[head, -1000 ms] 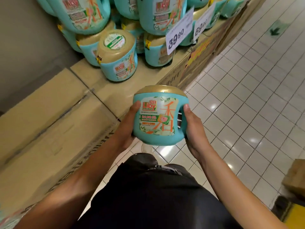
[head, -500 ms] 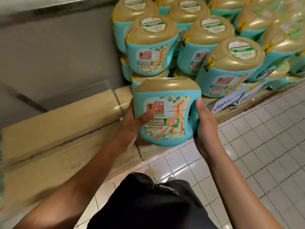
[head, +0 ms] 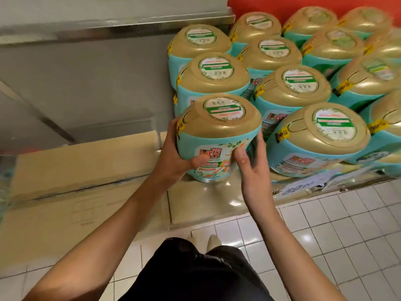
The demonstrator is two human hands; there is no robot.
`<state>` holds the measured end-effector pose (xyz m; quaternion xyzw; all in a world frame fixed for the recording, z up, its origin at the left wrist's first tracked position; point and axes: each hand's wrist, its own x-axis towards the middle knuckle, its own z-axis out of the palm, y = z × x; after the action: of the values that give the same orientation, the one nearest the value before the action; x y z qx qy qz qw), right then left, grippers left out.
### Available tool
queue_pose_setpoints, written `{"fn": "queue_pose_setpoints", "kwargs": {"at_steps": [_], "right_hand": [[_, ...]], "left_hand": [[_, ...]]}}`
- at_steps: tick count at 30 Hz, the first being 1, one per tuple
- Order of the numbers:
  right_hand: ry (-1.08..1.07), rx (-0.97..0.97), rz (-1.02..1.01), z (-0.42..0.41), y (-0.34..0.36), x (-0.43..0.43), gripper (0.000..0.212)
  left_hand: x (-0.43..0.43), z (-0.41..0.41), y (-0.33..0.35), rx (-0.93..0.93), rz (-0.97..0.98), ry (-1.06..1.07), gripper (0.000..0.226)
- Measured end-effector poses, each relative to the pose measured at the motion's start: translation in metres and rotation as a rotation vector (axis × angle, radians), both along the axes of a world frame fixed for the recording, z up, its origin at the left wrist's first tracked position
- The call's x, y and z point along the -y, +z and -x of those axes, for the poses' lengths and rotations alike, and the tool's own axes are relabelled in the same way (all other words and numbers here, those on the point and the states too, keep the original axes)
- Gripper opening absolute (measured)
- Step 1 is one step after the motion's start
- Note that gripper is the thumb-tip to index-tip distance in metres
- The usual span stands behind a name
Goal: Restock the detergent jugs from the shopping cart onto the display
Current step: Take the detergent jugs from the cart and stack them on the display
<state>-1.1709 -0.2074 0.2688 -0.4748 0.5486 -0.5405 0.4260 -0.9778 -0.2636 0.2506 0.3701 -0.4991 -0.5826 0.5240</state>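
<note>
A teal detergent jug with a gold lid and a Liby label stands on the cardboard display, at the front left of the stack. My left hand grips its left side, thumb across the label. My right hand holds its right side by the handle, fingers curled behind. Several identical jugs are stacked behind it and to its right, in tiers.
Flat cardboard boxes form the display top to the left. A grey wall with a metal ledge rises behind, a red panel at the back right. Price tags hang off the display's front edge. White floor tiles lie below.
Both hands have carried the jug forward from over the floor and set it down on the display in front of the stacked jugs. The view has tilted down over the lids.
</note>
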Motion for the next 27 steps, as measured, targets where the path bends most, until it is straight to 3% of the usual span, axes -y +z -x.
{"fn": "queue_pose_setpoints", "kwargs": {"at_steps": [4,10,16,22,27], "right_hand": [[0.03,-0.098,-0.003,0.004,-0.02,-0.005,0.088],[-0.03,-0.341,0.062,0.01,-0.046,-0.002,0.079],[-0.008,-0.409,0.135,0.016,-0.062,-0.001,0.075],[0.074,-0.306,0.164,0.027,-0.078,-0.018,0.08],[0.181,-0.237,0.078,0.027,-0.092,-0.039,0.069]], "left_hand": [[0.006,0.01,-0.009,0.091,0.053,-0.015,0.092],[0.013,0.011,-0.019,0.229,-0.012,0.071,0.123],[0.003,0.019,-0.014,0.228,-0.041,0.209,0.087],[-0.02,0.028,-0.027,0.264,-0.12,0.363,0.096],[-0.063,0.017,-0.042,0.325,-0.146,0.456,0.057]]}}
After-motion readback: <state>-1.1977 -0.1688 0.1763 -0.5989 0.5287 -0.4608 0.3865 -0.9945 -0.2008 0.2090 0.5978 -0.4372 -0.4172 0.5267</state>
